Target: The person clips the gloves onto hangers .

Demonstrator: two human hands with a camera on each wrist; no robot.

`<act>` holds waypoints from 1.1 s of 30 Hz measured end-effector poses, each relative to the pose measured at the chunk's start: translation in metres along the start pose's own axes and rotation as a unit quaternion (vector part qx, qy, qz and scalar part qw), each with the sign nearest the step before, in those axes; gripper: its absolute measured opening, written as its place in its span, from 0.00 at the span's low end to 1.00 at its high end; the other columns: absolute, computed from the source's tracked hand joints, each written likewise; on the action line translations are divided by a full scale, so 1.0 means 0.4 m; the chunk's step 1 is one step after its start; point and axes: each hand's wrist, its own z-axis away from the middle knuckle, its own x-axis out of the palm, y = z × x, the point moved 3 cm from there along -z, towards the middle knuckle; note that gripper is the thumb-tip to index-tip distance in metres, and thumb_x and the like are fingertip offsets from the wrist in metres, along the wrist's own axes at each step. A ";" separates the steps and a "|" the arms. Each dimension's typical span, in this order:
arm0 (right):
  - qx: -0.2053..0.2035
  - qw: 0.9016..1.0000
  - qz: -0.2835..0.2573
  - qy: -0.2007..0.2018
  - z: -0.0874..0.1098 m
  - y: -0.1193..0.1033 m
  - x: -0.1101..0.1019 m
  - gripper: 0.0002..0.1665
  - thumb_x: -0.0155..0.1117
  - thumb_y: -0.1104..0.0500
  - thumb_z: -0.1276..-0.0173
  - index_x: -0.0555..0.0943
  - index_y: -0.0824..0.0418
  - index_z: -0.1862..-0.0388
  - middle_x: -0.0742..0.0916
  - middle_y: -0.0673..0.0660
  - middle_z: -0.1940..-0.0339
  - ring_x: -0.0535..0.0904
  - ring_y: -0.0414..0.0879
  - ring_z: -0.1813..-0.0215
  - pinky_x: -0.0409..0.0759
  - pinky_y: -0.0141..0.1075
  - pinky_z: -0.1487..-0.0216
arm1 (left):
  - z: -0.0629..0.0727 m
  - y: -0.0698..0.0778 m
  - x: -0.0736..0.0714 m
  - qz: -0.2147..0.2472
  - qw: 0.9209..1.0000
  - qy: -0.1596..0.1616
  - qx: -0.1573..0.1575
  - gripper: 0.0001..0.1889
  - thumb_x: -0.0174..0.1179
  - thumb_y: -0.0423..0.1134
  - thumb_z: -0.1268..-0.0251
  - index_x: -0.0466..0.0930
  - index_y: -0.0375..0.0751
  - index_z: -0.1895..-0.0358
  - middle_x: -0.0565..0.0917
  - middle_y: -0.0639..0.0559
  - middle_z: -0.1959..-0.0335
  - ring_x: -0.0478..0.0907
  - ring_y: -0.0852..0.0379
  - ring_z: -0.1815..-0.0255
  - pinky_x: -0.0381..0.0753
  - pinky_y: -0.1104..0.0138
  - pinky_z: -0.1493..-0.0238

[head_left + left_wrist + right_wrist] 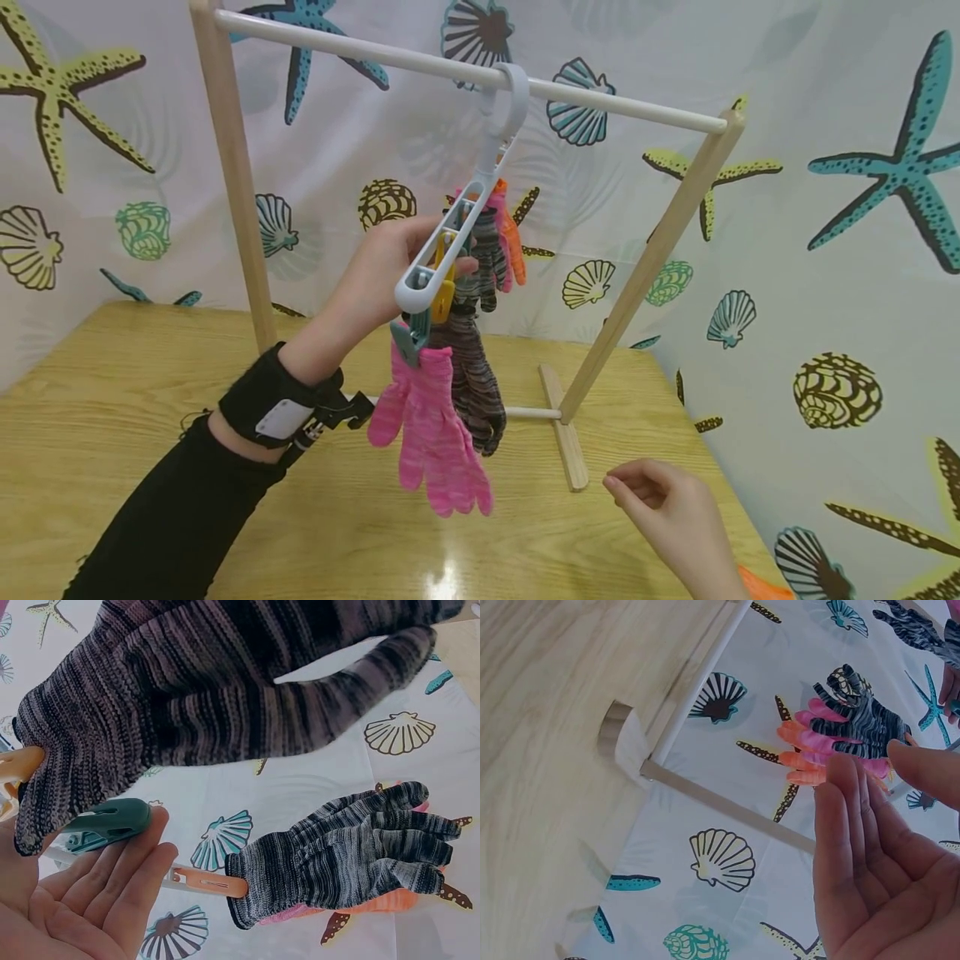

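In the head view, a pale blue hanger with clips hangs by its hook from a white rod. My left hand reaches under its bar. In the left wrist view, my left hand holds a green clip with no glove in its mouth; the thumb is mostly hidden. The nearest clip bears a pink glove. A dark striped glove hangs from a yellow clip. Farther back are another striped glove and bright gloves. My right hand is empty, its fingers loosely bent.
The white rod spans two wooden posts, left and right. The rack stands on a wooden table before a sea-patterned curtain. Some orange cloth lies by the right wrist at the bottom edge.
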 end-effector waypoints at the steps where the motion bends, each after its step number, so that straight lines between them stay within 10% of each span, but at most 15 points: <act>1: 0.007 1.000 0.001 -0.003 0.001 0.005 0.000 0.06 0.75 0.57 0.28 0.91 0.57 0.57 0.93 0.51 0.65 0.87 0.34 0.68 0.86 0.27 0.63 | 0.000 -0.001 0.001 0.000 1.000 -0.001 0.000 0.12 0.74 0.41 0.31 0.83 0.38 0.56 0.69 0.51 0.74 0.69 0.51 0.68 0.63 0.63 0.65; 33: 0.080 0.993 0.085 -0.031 0.022 0.142 -0.057 0.12 0.71 0.52 0.25 0.91 0.59 0.53 0.94 0.50 0.63 0.87 0.40 0.65 0.86 0.35 0.63 | 0.002 0.002 0.004 -0.005 1.000 0.006 0.001 0.12 0.75 0.40 0.33 0.85 0.37 0.55 0.76 0.50 0.76 0.71 0.51 0.68 0.66 0.63 0.65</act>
